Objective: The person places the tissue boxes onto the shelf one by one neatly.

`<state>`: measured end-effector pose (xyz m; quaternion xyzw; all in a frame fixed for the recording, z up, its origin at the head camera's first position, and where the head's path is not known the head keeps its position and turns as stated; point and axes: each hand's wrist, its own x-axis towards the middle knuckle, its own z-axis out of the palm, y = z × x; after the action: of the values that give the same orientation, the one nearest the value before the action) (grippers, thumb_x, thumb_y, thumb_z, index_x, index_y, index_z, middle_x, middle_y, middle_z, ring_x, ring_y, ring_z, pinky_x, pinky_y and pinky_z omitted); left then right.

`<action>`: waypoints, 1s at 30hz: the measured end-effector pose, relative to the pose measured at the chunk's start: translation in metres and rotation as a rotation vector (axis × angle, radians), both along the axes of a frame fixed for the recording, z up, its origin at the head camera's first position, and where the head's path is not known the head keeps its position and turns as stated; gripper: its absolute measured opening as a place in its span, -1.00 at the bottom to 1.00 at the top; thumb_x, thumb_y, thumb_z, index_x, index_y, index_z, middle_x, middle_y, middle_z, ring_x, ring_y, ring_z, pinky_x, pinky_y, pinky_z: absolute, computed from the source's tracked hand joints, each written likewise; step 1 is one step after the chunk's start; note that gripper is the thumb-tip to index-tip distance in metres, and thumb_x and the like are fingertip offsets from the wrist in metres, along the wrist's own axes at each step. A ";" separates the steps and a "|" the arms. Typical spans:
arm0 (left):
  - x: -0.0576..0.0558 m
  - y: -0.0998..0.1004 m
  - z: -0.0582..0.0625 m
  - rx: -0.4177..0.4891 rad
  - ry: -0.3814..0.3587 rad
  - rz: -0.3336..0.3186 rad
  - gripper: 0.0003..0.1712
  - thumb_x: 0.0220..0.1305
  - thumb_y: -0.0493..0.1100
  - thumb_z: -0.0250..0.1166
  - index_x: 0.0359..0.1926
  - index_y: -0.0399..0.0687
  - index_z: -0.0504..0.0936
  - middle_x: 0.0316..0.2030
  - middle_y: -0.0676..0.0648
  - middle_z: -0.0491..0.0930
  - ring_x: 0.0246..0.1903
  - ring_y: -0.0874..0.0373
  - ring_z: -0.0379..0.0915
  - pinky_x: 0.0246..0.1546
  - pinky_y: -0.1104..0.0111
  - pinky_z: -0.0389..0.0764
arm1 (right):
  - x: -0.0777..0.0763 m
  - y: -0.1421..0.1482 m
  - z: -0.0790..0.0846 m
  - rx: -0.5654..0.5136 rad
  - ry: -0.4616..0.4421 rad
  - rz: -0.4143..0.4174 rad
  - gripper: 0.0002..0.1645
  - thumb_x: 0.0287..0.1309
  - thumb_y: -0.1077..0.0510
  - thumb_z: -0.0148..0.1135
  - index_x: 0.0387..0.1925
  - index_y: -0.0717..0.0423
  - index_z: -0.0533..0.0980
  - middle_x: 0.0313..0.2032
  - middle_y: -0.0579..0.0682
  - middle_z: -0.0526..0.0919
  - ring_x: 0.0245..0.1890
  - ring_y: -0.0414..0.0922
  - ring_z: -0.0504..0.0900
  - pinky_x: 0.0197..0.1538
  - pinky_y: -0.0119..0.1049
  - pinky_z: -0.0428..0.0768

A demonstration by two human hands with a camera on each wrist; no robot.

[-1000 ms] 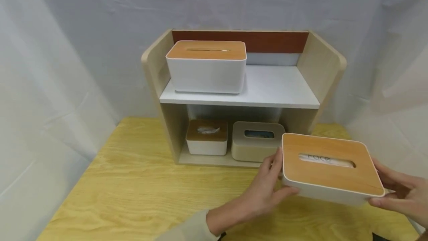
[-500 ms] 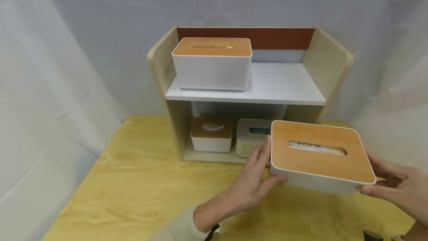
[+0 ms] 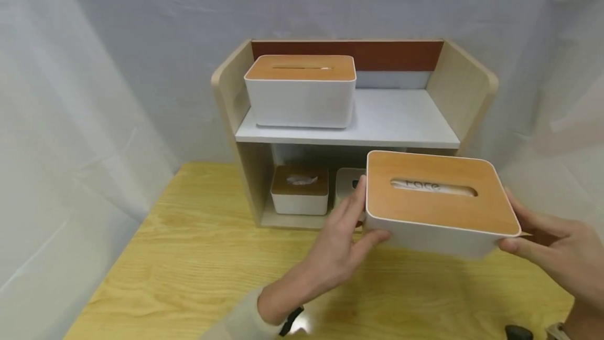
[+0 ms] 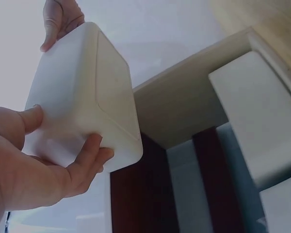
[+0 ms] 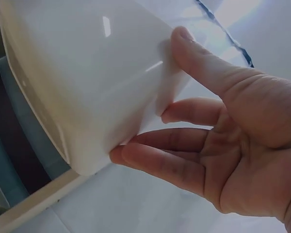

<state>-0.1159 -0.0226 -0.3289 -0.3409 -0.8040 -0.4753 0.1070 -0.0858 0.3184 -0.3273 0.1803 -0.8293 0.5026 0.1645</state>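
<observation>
Both hands hold a white tissue box with an orange wood-look lid, raised above the table before the lower right of the shelf unit. Part of a printed word shows through its long slot. My left hand grips the box's left end, with its thumb on the near side. At the other end my right hand grips it, thumb on the near corner. In the left wrist view, fingers and thumb of the left hand span the box end. The right wrist view shows the right hand's fingertips against the white wall.
A two-level shelf unit stands on the yellow wood-grain table. On its upper board sits a taller white tissue box, at left. Below are a small square tissue box and a beige box, mostly hidden by the held one.
Both hands have carried the tissue box up and to the left, and it now covers more of the beige box. The head view has shifted slightly. The shelved boxes stay put.
</observation>
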 end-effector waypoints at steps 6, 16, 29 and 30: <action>-0.004 -0.004 0.015 0.080 0.099 0.001 0.01 0.32 -0.18 0.33 0.58 -0.16 -0.12 0.47 -0.24 0.15 0.25 -0.04 0.35 0.03 0.45 0.58 | 0.002 -0.016 0.018 0.078 0.024 -0.132 -0.18 0.10 0.57 0.26 0.39 0.20 0.28 0.34 -0.27 0.36 -0.01 -0.47 0.61 -0.09 -0.69 0.52; -0.010 -0.009 0.039 0.134 0.224 0.038 0.00 0.29 -0.22 0.35 0.57 -0.21 -0.07 0.47 -0.20 0.17 0.28 -0.02 0.29 0.05 0.42 0.58 | -0.006 -0.037 0.040 -0.055 0.133 -0.196 -0.31 0.16 0.52 0.23 0.33 0.22 0.34 0.33 -0.04 0.36 0.29 -0.34 0.40 0.04 -0.69 0.45; -0.039 -0.007 0.060 0.132 0.295 0.031 -0.04 0.30 -0.21 0.35 0.54 -0.30 -0.01 0.46 -0.23 0.21 0.36 0.03 0.23 0.27 0.23 0.43 | -0.025 -0.052 0.054 -0.531 0.217 0.097 -0.40 0.20 0.59 0.09 0.28 0.43 0.30 0.27 0.07 0.47 0.31 -0.15 0.45 -0.05 -0.50 0.61; -0.042 -0.007 0.061 0.138 0.288 0.017 -0.05 0.31 -0.21 0.34 0.54 -0.30 -0.02 0.47 -0.22 0.19 0.38 0.04 0.21 0.28 0.25 0.42 | -0.026 -0.053 0.055 -0.553 0.223 0.097 -0.41 0.19 0.60 0.10 0.27 0.44 0.31 0.26 0.08 0.49 0.25 -0.17 0.52 -0.07 -0.48 0.63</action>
<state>-0.1574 -0.0300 -0.2678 -0.3905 -0.7487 -0.4747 0.2482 -0.1121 0.2651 -0.2725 0.2224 -0.6283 0.6937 0.2731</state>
